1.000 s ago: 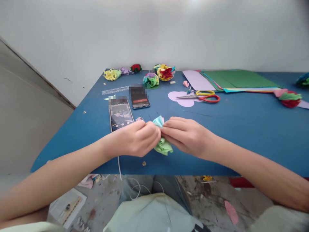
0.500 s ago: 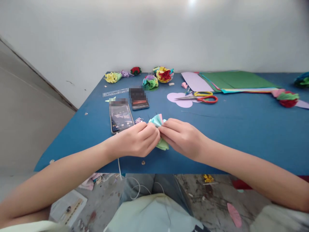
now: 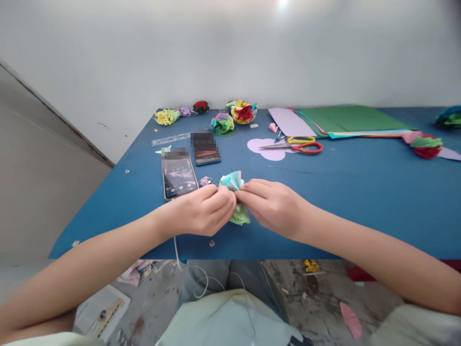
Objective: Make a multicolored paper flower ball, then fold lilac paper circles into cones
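Note:
My left hand and my right hand meet over the near part of the blue table. Between them is a pleated paper bundle, pinched at its middle by the fingers of both. Its upper end fans out in light blue with a pink edge; the lower end shows pale green. The pinched waist is hidden behind my fingertips. Just beyond my left hand lies a small purple object, perhaps a clip, and a phone with a white cable.
Scissors rest on a purple paper flower shape. A second phone, a clear ruler and several crumpled paper flowers lie farther back. Stacked coloured paper sits against the wall. A thin wire lies right of centre.
The paper bundle has turned slightly between my fingers, showing less pink on top. Both hands keep their pinch. The whole view has shifted a little.

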The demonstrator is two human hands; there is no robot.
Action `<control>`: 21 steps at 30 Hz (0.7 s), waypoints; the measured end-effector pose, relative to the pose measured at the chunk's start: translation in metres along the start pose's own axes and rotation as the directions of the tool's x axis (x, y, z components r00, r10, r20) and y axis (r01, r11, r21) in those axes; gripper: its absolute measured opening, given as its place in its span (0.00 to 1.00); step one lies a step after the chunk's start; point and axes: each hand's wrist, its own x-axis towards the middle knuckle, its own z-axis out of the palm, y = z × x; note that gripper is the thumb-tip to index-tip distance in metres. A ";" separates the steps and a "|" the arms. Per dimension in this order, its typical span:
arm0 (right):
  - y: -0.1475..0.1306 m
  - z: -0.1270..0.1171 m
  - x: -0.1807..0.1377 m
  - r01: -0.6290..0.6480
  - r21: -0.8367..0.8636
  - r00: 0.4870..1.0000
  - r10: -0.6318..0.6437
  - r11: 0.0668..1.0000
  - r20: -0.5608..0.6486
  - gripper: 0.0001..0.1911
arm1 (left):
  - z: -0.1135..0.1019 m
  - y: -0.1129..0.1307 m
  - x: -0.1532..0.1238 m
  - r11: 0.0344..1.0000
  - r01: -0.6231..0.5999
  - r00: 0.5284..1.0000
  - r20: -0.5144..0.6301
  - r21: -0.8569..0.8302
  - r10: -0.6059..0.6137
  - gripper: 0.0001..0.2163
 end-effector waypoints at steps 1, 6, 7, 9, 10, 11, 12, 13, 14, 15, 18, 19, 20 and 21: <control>0.000 -0.001 0.000 0.019 -0.034 1.000 -0.019 0.999 -0.008 0.12 | 0.000 0.000 0.000 1.000 0.014 1.000 0.003 -0.018 -0.014 0.05; -0.005 -0.001 0.001 0.118 -0.260 0.982 -0.152 0.958 -0.114 0.10 | 0.001 0.003 0.008 0.904 0.295 0.955 0.115 -0.310 -0.272 0.08; -0.006 0.000 0.001 0.127 -0.294 0.977 -0.170 0.947 -0.125 0.09 | 0.001 0.003 0.009 0.875 0.344 0.939 0.142 -0.341 -0.313 0.09; -0.007 0.003 0.001 0.138 -0.342 0.971 -0.194 0.930 -0.137 0.07 | 0.001 0.005 0.012 0.859 0.390 0.921 0.167 -0.332 -0.353 0.09; -0.007 0.004 0.001 0.138 -0.352 0.970 -0.198 0.926 -0.140 0.07 | 0.001 0.006 0.013 0.877 0.378 0.925 0.162 -0.297 -0.344 0.09; -0.006 0.006 0.001 0.132 -0.353 0.971 -0.192 0.926 -0.142 0.07 | 0.001 0.006 0.013 0.905 0.344 0.937 0.149 -0.250 -0.315 0.09; -0.005 0.007 0.001 0.122 -0.343 0.974 -0.178 0.932 -0.137 0.08 | 0.002 0.007 0.013 0.936 0.297 0.952 0.128 -0.191 -0.276 0.09; -0.003 0.008 0.001 0.107 -0.319 0.980 -0.154 0.942 -0.126 0.09 | 0.003 0.008 0.012 0.961 0.247 0.966 0.108 -0.125 -0.234 0.08; -0.001 0.009 0.002 0.090 -0.282 0.987 -0.124 0.955 -0.107 0.10 | 0.004 0.008 0.011 0.977 0.204 0.976 0.087 -0.061 -0.199 0.07; 0.001 0.008 0.002 0.070 -0.233 0.992 -0.092 0.970 -0.084 0.11 | 0.005 0.008 0.010 0.986 0.166 0.984 0.068 -0.009 -0.165 0.06; 0.006 0.006 0.003 0.045 -0.090 0.998 -0.048 0.995 -0.033 0.12 | 0.005 0.008 0.005 0.995 0.070 0.997 0.019 0.075 -0.071 0.06; 0.006 0.005 0.003 0.049 -0.077 0.998 -0.052 0.996 -0.034 0.12 | 0.005 0.008 0.004 0.995 0.052 0.999 0.005 0.083 -0.053 0.07; 0.007 0.004 0.003 0.058 -0.085 0.997 -0.062 0.995 -0.041 0.12 | 0.005 0.008 0.003 0.995 0.050 0.999 -0.008 0.084 -0.050 0.07; 0.006 0.004 0.003 0.066 -0.105 0.996 -0.072 0.992 -0.051 0.13 | 0.005 0.008 0.003 0.995 0.068 0.998 -0.014 0.076 -0.067 0.08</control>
